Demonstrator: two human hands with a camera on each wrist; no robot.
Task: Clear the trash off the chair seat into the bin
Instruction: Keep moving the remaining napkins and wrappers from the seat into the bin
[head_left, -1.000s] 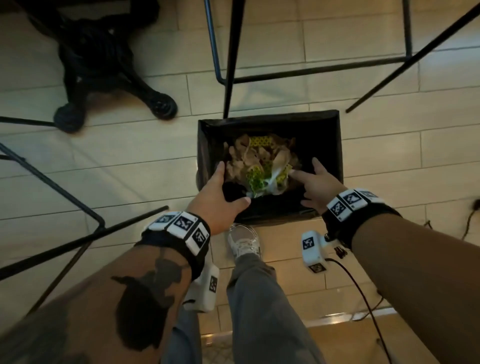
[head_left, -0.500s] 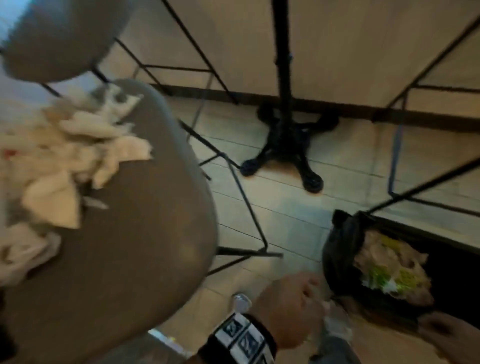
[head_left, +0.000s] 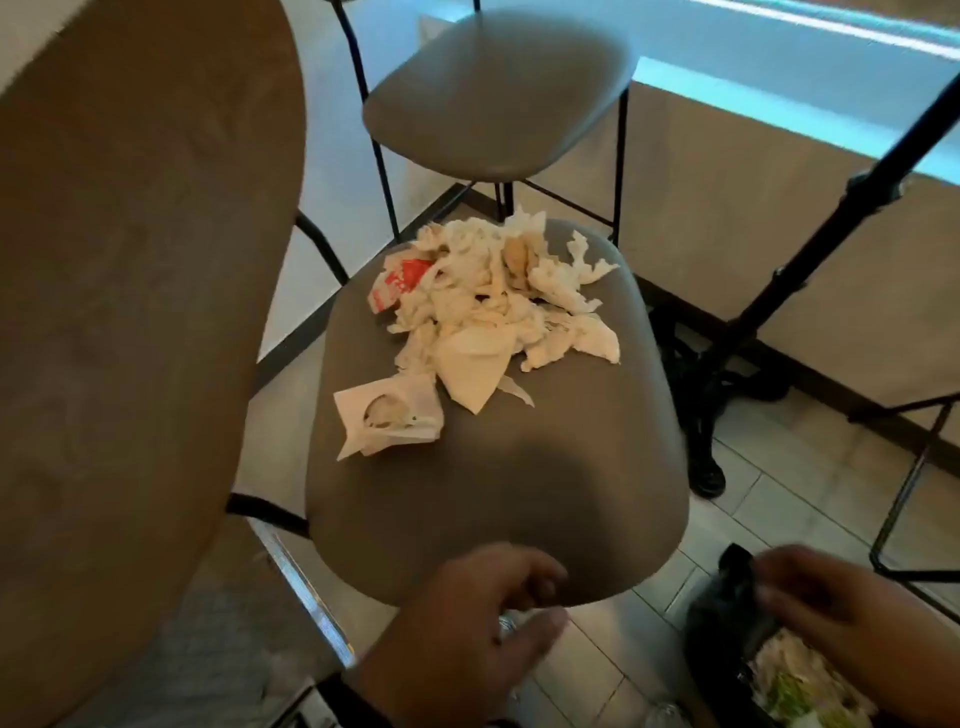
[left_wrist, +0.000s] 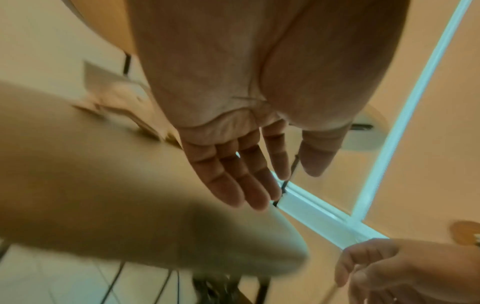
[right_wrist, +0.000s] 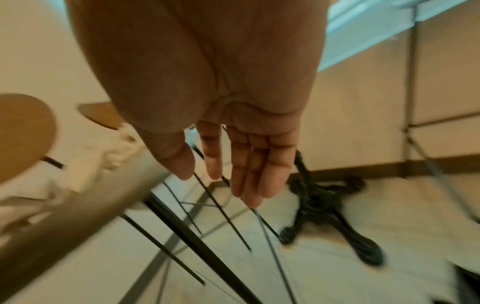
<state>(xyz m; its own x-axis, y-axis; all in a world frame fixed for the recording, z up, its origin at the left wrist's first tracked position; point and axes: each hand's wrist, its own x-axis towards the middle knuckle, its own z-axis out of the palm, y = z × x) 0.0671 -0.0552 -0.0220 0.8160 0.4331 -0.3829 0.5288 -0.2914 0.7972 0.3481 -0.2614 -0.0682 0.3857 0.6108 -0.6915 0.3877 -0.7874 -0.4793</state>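
Note:
A heap of crumpled white napkins and paper wrappers (head_left: 493, 306), one with red print (head_left: 402, 280), lies on the far half of the grey chair seat (head_left: 509, 493). A flat torn wrapper (head_left: 387, 415) sits a little nearer on the seat. My left hand (head_left: 483, 618) hovers at the seat's near edge, fingers straight and empty (left_wrist: 233, 174). My right hand (head_left: 831, 597) is at the lower right above the black-lined bin (head_left: 727, 613), also empty, with relaxed fingers (right_wrist: 249, 170). The bin holds paper and green-printed trash (head_left: 800, 680).
A round wooden tabletop (head_left: 119, 312) fills the left side. A second grey chair (head_left: 493, 93) stands behind the first. A black cast table base (head_left: 711, 415) and thin black metal legs (head_left: 893, 156) stand to the right on the tiled floor.
The view swung from the bin up to the chair seat. Both hands left the bin and rose toward the seat's near edge, empty.

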